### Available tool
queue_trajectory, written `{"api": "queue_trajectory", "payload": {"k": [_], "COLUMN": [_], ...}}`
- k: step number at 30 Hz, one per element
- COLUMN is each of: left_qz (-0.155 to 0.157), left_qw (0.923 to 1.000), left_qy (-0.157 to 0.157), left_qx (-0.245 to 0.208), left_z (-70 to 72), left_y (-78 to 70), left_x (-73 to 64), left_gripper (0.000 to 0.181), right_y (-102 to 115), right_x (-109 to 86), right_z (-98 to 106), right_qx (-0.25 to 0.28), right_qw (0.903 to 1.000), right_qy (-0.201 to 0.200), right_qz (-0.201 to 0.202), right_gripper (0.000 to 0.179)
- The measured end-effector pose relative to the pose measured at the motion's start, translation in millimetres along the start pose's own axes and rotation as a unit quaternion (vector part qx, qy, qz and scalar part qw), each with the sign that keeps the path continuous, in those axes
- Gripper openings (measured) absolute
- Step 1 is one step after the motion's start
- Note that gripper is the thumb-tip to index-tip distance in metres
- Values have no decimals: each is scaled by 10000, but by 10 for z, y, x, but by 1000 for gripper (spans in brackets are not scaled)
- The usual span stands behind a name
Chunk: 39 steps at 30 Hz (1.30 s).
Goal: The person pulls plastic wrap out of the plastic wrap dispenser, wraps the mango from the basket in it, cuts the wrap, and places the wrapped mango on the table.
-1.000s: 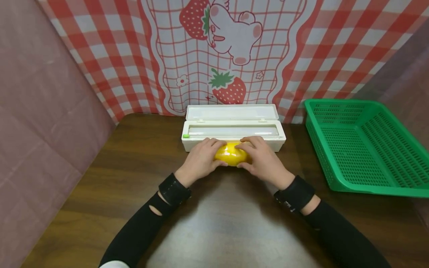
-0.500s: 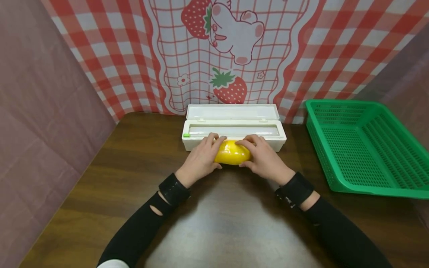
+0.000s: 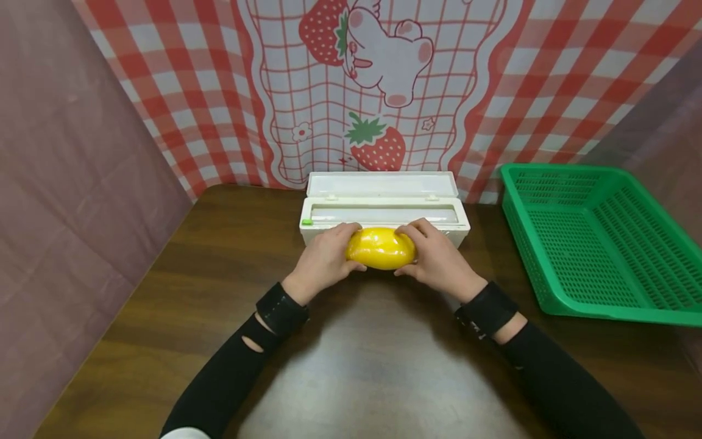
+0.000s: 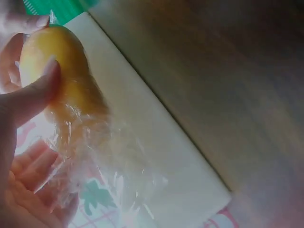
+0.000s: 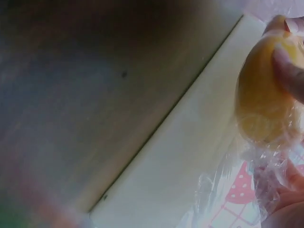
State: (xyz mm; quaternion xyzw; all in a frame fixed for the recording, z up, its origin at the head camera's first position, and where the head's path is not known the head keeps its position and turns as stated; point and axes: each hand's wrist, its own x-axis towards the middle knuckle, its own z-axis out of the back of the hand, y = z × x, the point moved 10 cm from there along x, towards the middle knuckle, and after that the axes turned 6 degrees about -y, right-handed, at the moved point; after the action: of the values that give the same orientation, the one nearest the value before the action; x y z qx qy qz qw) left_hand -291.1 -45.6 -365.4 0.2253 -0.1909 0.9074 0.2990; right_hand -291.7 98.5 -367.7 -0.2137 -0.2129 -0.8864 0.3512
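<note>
Between my two hands is a yellow mango [image 3: 381, 249] wrapped in clear cling film, held off the table just in front of a white cling film dispenser [image 3: 320, 234]. My left hand [image 3: 322, 259] grips its left end, the thumb underneath on the near side. The right hand [image 3: 441, 261] holds the opposite end the same way. In the left wrist view, loose crumpled film [image 4: 90, 161] trails from the mango beside the fingers. More film [image 5: 266, 171] bunches near the right fingers in the right wrist view.
The dispenser's lid [image 3: 384, 184] stands raised, and a green slider [image 3: 307, 222] sits at the left of its edge. A green plastic basket [image 3: 526, 262] stands at the right on the wooden table [image 3: 351, 378]. Behind hangs a checked strawberry cloth [image 3: 219, 122].
Both hands have shifted their fingers on the mango, moving slightly apart toward its ends, so more of it shows. The dispenser and basket have not moved.
</note>
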Motion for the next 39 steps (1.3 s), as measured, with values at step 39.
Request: {"api": "queue_trajectory", "payload": {"k": [39], "left_qz": [-105], "left_qw": [9957], "left_qy": [854], "left_qx": [345], "left_z": [-117], "left_y": [20], "left_x": [41], "left_gripper": [46], "right_y": [-293], "right_x": [-11], "right_z": [-147], "right_qx": [781], "right_qw": [9887], "right_qy": [992], "right_qz": [-804], "right_gripper": [77]}}
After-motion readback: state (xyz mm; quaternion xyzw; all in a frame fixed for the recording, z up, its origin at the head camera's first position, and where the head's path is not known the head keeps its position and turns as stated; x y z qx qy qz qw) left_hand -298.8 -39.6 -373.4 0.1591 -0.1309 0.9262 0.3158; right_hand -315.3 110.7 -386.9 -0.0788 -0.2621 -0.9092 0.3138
